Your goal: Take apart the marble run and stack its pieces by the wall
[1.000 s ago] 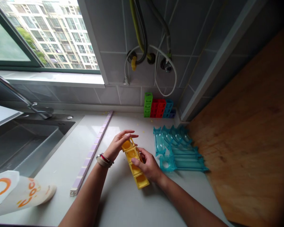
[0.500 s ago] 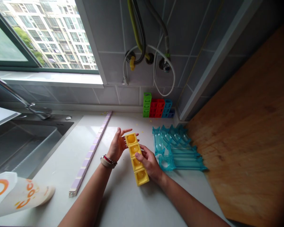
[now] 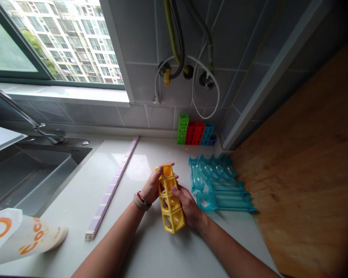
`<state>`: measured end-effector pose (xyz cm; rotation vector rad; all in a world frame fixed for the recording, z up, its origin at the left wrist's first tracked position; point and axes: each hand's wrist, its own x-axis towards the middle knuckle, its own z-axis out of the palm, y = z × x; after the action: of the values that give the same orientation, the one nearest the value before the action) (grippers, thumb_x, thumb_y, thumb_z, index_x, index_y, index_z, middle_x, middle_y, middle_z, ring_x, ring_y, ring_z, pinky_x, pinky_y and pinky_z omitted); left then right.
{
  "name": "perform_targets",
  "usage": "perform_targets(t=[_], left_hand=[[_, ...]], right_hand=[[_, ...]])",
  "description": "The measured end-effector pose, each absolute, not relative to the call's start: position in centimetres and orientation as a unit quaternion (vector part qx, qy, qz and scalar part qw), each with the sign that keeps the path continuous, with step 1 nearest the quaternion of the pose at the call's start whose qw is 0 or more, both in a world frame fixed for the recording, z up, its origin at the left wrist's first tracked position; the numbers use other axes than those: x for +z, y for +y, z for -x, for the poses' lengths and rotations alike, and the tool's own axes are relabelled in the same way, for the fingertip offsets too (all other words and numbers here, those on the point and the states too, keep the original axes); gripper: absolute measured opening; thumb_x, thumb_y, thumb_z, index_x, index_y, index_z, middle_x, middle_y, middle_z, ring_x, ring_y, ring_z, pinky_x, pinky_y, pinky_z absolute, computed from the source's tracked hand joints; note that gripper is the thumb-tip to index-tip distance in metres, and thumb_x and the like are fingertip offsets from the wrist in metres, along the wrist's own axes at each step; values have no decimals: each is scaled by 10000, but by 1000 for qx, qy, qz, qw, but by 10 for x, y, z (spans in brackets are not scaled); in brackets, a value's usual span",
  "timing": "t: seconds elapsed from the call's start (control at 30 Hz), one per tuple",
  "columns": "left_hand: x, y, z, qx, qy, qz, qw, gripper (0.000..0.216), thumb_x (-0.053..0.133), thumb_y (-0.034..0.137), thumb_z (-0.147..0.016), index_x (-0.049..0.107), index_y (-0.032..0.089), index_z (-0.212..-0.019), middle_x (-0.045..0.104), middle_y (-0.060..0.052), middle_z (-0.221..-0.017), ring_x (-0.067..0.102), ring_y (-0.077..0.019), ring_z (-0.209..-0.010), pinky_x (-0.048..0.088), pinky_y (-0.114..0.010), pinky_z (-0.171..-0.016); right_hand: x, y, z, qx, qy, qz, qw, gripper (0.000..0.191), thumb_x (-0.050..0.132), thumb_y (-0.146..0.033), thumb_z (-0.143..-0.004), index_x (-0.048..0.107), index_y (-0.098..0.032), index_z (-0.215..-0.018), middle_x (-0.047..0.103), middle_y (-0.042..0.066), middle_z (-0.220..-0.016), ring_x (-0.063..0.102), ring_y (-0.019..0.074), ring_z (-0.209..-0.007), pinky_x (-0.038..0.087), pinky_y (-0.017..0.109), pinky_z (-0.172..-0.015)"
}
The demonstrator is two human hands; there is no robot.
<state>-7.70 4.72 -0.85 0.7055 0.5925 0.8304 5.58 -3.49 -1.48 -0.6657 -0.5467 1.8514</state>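
Observation:
A column of yellow hollow toy blocks [image 3: 171, 202] is held above the white counter, tilted, its lower end toward me. My left hand [image 3: 153, 185] grips its upper left side, thumb near the top block and fingers passing behind. From the right, my right hand [image 3: 188, 204] is closed round the middle, thumb on the front face. Some fingers of both hands are hidden behind the blocks. Right of my hands lie translucent teal track pieces [image 3: 232, 200], some curved and some straight. Against the back wall stand stacked blocks: green [image 3: 183, 129], red [image 3: 195, 133] and blue [image 3: 207, 134].
A long lilac-and-white strip [image 3: 113, 187] lies on the counter [image 3: 66, 220] to the left. Beyond it are a sink [image 3: 55, 173] and a faucet [image 3: 46, 133]. A lidded drink cup [image 3: 31, 235] occupies the near left corner. A wooden panel [image 3: 301, 173] borders the right side.
My left hand has closed onto the yellow blocks after being spread beside them. The column has turned about its length, showing its open left side.

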Motion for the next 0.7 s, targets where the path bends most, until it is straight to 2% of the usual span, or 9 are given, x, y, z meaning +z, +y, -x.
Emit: perform_targets(t=[0.23, 0.43, 0.7], left_hand=[[-9, 48, 78, 386, 263, -332, 819, 748, 727, 652, -813, 572, 195, -1384, 746, -94, -927, 745, -276, -862, 586, -372, -778], [-5, 49, 77, 387, 293, -341, 805, 712, 712, 647, -831, 595, 193, -1366, 758, -106, -931, 747, -243, -835, 553, -284, -686], [-2, 49, 77, 381, 315, -356, 793, 719, 708, 667, -819, 599, 187, -1344, 762, -107, -913, 740, -239, -787, 556, -300, -676]], right_hand=[[-16, -36, -56, 770, -231, 279, 525, 370, 713, -416, -921, 636, -184, -1199, 693, 30, -840, 642, 161, -663, 526, 284, -658], [-17, -35, -55, 771, -228, 286, 522, 368, 708, -412, -924, 633, -174, -1193, 693, 35, -843, 646, 162, -666, 531, 284, -649], [-18, -33, -56, 775, -239, 288, 508, 401, 739, -467, -889, 637, -186, -1156, 701, 35, -844, 649, 165, -633, 533, 291, -621]])
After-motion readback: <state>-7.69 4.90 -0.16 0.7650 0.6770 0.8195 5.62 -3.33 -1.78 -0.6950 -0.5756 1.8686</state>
